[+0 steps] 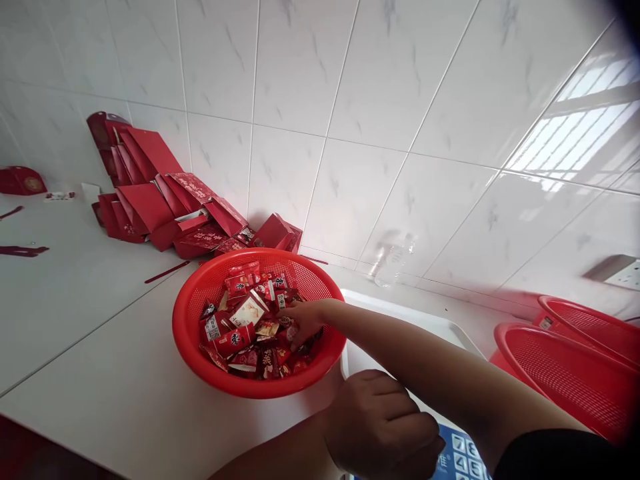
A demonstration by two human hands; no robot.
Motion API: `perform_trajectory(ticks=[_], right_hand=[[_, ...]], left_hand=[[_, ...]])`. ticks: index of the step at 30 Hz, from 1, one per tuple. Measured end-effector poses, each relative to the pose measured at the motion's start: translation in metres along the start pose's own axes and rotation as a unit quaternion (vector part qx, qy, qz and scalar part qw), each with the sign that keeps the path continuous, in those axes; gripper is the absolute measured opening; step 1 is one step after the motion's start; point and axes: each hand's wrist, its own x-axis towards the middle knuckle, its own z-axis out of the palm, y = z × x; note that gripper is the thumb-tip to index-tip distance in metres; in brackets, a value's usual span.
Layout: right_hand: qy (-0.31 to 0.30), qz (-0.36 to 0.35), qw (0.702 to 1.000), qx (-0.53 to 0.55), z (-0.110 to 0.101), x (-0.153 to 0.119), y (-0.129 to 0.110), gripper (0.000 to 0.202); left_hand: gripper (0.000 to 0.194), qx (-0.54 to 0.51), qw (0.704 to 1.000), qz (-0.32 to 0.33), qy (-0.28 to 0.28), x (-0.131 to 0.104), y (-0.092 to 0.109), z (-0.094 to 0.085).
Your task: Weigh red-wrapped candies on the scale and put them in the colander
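Note:
My right hand (306,321) reaches down into a red plastic basket (184,343) from its right side. Its thumb and fingers are apart and touch the small wrapped snacks (235,340) heaped inside; some fingertips are hidden among them. Most wrappers are red, and a cream-coloured packet (247,311) lies on top, left of the hand. My left hand (383,427) is curled into a fist in front of the basket, above a scale with a blue keypad panel (467,460). Whatever is inside the fist, if anything, is hidden.
Red paper gift boxes (150,207) stand in a row against the tiled wall (370,187). A clear plastic bottle (393,263) stands behind the white scale tray (463,340). Further red baskets (565,373) are at the right, below a wall socket (625,272). Red strips (167,272) lie on the white table.

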Motion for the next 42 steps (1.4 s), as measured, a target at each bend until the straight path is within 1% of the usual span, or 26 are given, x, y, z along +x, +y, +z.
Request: perform_trajectory(ticks=[3,7,9,11,13,16,19,21,23,25,28,30,32,37,39,42], right_hand=[[0.022,0.0,1.0,-0.004,0.003,-0.006,-0.006,0.087],[0.071,-0.013,0.997,0.004,0.004,-0.011,-0.017,0.06],[0.107,-0.018,0.994,0.029,0.001,-0.014,-0.018,0.052],[0.156,-0.014,0.985,0.071,-0.002,-0.019,-0.016,0.046],[0.212,-0.005,0.969,0.129,-0.007,-0.027,-0.011,0.041],[0.282,0.008,0.929,0.238,-0.015,-0.045,-0.001,0.036],[0.323,0.012,0.881,0.344,-0.02,-0.075,0.01,0.031],[0.335,0.014,0.852,0.401,-0.019,-0.1,0.019,0.03],[0.333,0.024,0.832,0.443,-0.013,-0.127,0.029,0.028],[0.318,0.043,0.823,0.469,0.0,-0.151,0.039,0.026],[0.287,0.075,0.822,0.485,0.023,-0.181,0.053,0.027],[0.281,0.091,0.822,0.487,0.037,-0.196,0.061,0.029],[0.297,0.103,0.816,0.486,0.046,-0.208,0.068,0.031],[0.353,0.143,0.789,0.481,0.061,-0.231,0.08,0.034],[0.363,0.168,0.788,0.469,0.068,-0.238,0.082,0.037],[0.367,0.197,0.791,0.448,0.08,-0.244,0.083,0.048]], left_hand=[[0.032,-0.005,1.0,-0.001,-0.004,0.001,0.001,-0.001],[0.032,-0.01,1.0,-0.004,-0.011,0.001,0.002,-0.002],[0.032,-0.008,1.0,-0.011,-0.022,0.001,0.002,-0.003],[0.03,0.0,0.999,-0.023,-0.04,-0.001,0.002,-0.004],[0.027,0.004,0.998,-0.03,-0.059,-0.002,0.001,-0.006],[0.022,-0.011,0.997,-0.037,-0.069,-0.002,0.0,-0.008],[0.018,-0.026,0.997,-0.047,-0.064,-0.002,0.0,-0.009],[0.014,-0.027,0.996,-0.051,-0.067,-0.002,0.0,-0.01],[0.012,-0.029,0.995,-0.059,-0.076,-0.002,0.0,-0.011],[0.011,-0.036,0.993,-0.07,-0.086,-0.002,0.001,-0.012],[0.011,-0.036,0.991,-0.082,-0.098,-0.001,0.001,-0.013],[0.011,-0.031,0.991,-0.082,-0.104,-0.001,0.001,-0.014],[0.012,-0.026,0.991,-0.081,-0.106,0.0,0.001,-0.015],[0.015,-0.006,0.99,-0.085,-0.113,0.001,-0.003,-0.018],[0.014,0.004,0.989,-0.089,-0.117,0.001,-0.004,-0.018],[0.015,0.006,0.989,-0.092,-0.119,0.002,-0.005,-0.018]])
